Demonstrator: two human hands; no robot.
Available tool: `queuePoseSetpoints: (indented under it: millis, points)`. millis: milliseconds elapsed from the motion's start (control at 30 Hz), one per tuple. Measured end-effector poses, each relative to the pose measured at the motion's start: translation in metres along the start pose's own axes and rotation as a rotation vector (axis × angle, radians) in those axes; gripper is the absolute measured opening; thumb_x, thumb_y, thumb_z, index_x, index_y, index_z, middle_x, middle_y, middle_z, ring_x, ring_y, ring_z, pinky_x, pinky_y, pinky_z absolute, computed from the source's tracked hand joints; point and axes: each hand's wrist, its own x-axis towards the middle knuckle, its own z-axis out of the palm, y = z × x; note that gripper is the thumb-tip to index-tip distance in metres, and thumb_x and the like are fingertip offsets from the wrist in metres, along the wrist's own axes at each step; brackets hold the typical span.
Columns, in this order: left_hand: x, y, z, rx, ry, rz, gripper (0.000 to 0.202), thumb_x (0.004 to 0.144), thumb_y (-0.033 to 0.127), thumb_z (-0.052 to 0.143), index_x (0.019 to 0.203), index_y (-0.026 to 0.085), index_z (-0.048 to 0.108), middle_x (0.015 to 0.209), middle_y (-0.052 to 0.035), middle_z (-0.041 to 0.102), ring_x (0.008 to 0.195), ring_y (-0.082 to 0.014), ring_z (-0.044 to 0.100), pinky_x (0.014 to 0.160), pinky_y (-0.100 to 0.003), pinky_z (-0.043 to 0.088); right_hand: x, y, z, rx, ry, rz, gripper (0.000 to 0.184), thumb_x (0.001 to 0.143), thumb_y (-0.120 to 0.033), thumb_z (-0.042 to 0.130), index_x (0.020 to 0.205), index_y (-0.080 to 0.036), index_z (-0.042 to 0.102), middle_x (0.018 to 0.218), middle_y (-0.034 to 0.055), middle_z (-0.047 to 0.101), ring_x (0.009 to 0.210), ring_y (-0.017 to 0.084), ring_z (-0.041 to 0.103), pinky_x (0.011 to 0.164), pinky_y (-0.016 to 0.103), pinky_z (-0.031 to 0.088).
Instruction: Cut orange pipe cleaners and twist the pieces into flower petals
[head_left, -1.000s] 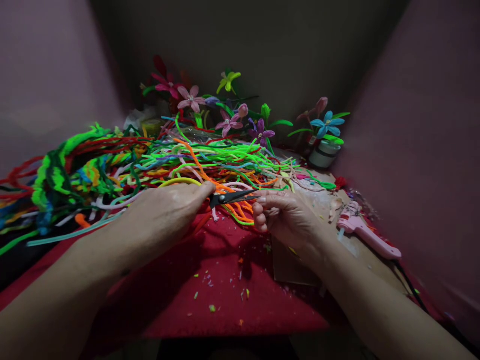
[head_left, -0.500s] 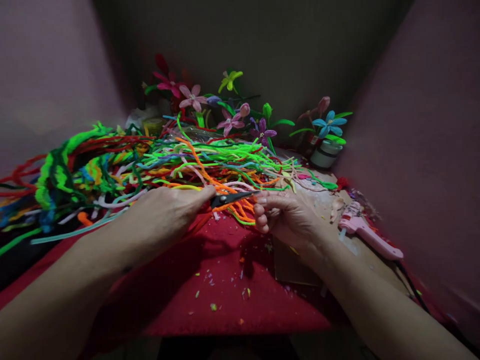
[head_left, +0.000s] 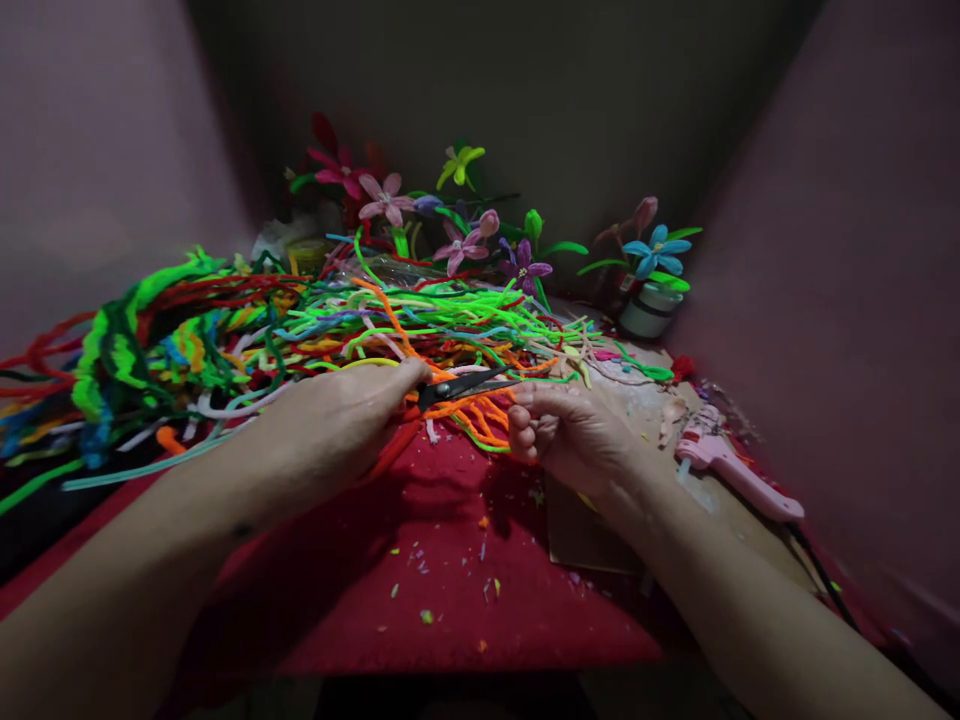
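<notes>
My left hand (head_left: pixel 352 410) is closed around the red handles of a pair of scissors (head_left: pixel 457 386). Their dark blades point right and stand slightly apart, with the tips close to my right fingertips. My right hand (head_left: pixel 570 425) is closed, thumb and forefinger pinched at the blade tips. Whatever is in that pinch is too small to make out. Behind and below the blades lie orange pipe cleaners (head_left: pixel 484 415), part of a large heap of green pipe cleaners (head_left: pixel 480 305) and other colours.
Pipe-cleaner flowers (head_left: pixel 386 200) stand at the back. On the right, a pink glue gun (head_left: pixel 739 470) lies on cardboard (head_left: pixel 585 530), near a small jar (head_left: pixel 651 310) with a blue flower above it. Coloured clippings dot the red cloth (head_left: pixel 337 600). Walls close in on both sides.
The scissor blades have opened from nearly closed to a narrow V. Both hands have stayed in almost the same place.
</notes>
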Motion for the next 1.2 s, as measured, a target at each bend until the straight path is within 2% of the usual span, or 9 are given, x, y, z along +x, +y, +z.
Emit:
queuePoseSetpoints:
  millis: [133, 267, 733, 1100, 1200]
  points:
    - [0.0002, 0.0050, -0.0038, 0.073, -0.076, 0.029, 0.022, 0.084, 0.014, 0.032, 0.098, 0.021, 0.048, 0.089, -0.0051, 0.063, 0.073, -0.0184, 0.059, 0.060, -0.027, 0.039, -0.0014, 0.0000, 0.0029, 0.019, -0.003, 0.002, 0.004, 0.066, -0.010, 0.063, 0.070, -0.011, 0.062, 0.051, -0.0022, 0.056, 0.042, 0.006, 0.048, 0.041, 0.017, 0.040]
    - [0.0004, 0.0045, 0.0007, 0.111, -0.048, 0.044, 0.019, 0.082, 0.013, 0.035, 0.093, 0.022, 0.048, 0.081, -0.0038, 0.061, 0.068, -0.0186, 0.058, 0.055, -0.027, 0.034, -0.0029, 0.0000, 0.0050, 0.005, 0.002, 0.002, 0.006, 0.068, -0.009, 0.061, 0.073, -0.011, 0.063, 0.052, -0.0022, 0.055, 0.042, 0.006, 0.047, 0.040, 0.017, 0.038]
    - [0.0015, 0.0071, 0.0030, 0.105, -0.004, 0.073, 0.017, 0.085, 0.013, 0.036, 0.094, 0.022, 0.048, 0.080, -0.0029, 0.060, 0.067, -0.0181, 0.057, 0.054, -0.026, 0.032, -0.0032, 0.0017, 0.0030, -0.004, -0.045, -0.002, 0.006, 0.068, -0.009, 0.058, 0.073, -0.012, 0.060, 0.053, -0.0026, 0.056, 0.042, 0.006, 0.047, 0.040, 0.018, 0.037]
    - [0.0032, 0.0105, 0.0004, 0.095, -0.038, 0.082, 0.026, 0.084, 0.011, 0.031, 0.100, 0.020, 0.051, 0.085, -0.0053, 0.065, 0.068, -0.0178, 0.060, 0.055, -0.027, 0.035, -0.0022, 0.0016, 0.0030, -0.007, -0.035, 0.003, 0.003, 0.067, -0.010, 0.061, 0.067, -0.013, 0.059, 0.051, -0.0025, 0.055, 0.041, 0.007, 0.048, 0.039, 0.018, 0.038]
    - [0.0031, 0.0086, 0.0010, 0.081, -0.043, 0.068, 0.031, 0.083, 0.012, 0.030, 0.104, 0.019, 0.053, 0.079, -0.0055, 0.065, 0.062, -0.0183, 0.059, 0.052, -0.027, 0.033, -0.0027, 0.0009, 0.0029, -0.009, -0.034, 0.008, 0.004, 0.067, -0.012, 0.062, 0.065, -0.013, 0.059, 0.050, -0.0025, 0.055, 0.039, 0.007, 0.047, 0.038, 0.018, 0.038]
